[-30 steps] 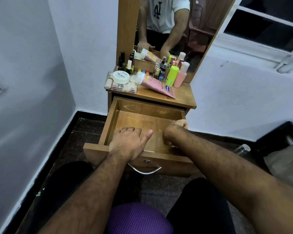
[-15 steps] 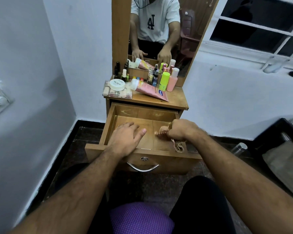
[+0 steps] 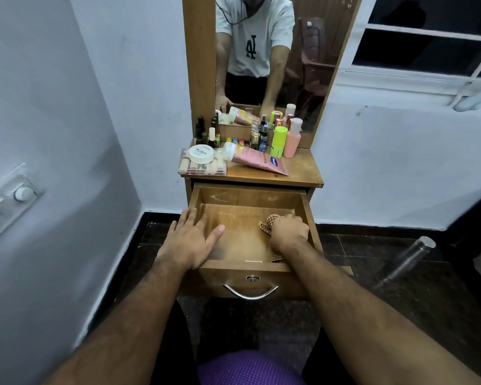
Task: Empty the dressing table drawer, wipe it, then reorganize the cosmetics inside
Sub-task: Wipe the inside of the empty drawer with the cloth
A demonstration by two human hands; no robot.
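R hand (image 3: 288, 232) fingers clenched on brown checked cloth (image 3: 267, 225), pressed to floor of open wooden drawer (image 3: 242, 237) nr right wall. Unwiped floor lies leftward, toward L hand (image 3: 192, 240): fingers flat, released, resting on left front corner. Cosmetics incl. pink tube (image 3: 257, 161) sit on tabletop (image 3: 300, 173), beyond drawer's back edge.

Both forearms are bare and hairy down to the left hand (image 3: 190, 240) and right hand (image 3: 289, 232), with no sleeves, rings or watch showing. The legs wear black trousers (image 3: 172, 351). The mirror (image 3: 275, 59) reflects a white short-sleeved T-shirt with a dark letter logo and a thin black cord at the neck.
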